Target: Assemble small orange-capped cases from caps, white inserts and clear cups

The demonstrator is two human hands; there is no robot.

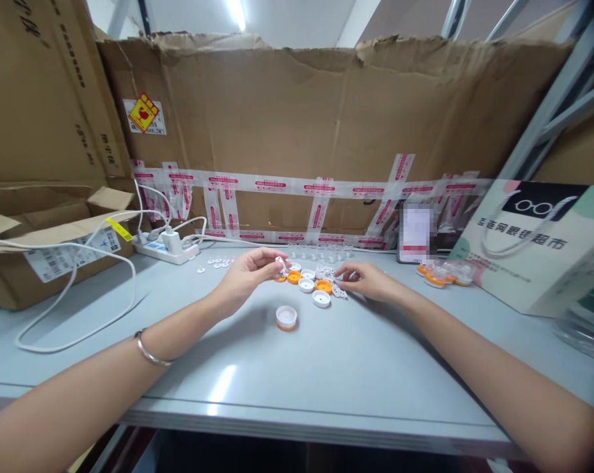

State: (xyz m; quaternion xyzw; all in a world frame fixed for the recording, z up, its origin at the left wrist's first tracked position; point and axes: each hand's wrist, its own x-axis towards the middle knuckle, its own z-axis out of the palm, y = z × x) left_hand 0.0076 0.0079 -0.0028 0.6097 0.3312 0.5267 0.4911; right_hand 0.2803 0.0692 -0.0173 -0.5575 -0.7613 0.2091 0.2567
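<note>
My left hand (pixel 257 266) pinches a small white part (pixel 280 264) above the left end of a group of round caps. My right hand (pixel 361 279) has its fingertips together at a pile of small white parts (pixel 326 273); whatever lies between them is too small to name. In the group are orange caps, one an orange cap (pixel 323 286) beside the pile, and several white caps, the nearest a white cap (pixel 321 299). Closer to me, a round piece with an orange base and whitish top (pixel 286 318) stands alone on the table.
Clear cups (pixel 321 251) line the back of the grey table (pixel 366 381). Small white discs (pixel 221 263), a power strip (pixel 166 249), cables and an open carton (pixel 55 243) are left; a phone (pixel 415 230), orange-and-clear pieces (pixel 442 272) and a paper bag (pixel 518 243) are right.
</note>
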